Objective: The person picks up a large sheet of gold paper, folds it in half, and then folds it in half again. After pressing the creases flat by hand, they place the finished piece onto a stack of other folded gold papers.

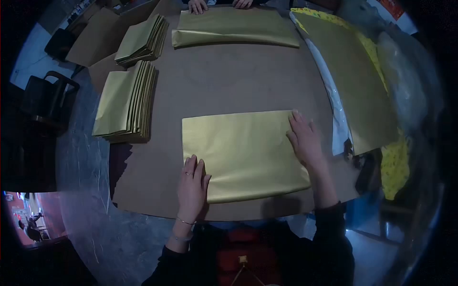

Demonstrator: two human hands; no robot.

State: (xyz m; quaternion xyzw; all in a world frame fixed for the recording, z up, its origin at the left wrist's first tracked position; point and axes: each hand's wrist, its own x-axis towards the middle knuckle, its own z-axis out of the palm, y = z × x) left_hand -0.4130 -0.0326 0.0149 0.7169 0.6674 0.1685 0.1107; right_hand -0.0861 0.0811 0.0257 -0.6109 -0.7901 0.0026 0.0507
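Observation:
A folded sheet of gold paper (243, 152) lies flat in front of me, with a rounded fold along its near edge. My left hand (192, 188) rests at its lower left edge, fingers stretched out and touching the paper. At the right edge, my right hand (305, 140) lies with its fingers extended toward the upper right corner. Neither hand grips anything that I can see. The undersides of both palms are hidden.
Two stacks of folded gold paper, a near stack (119, 105) and a far stack (140, 40), stand at the left of the brown board (205, 81). Across from me, another person's hands (197, 5) touch a folded gold sheet (234, 28). Flat gold sheets (355, 90) lie at right.

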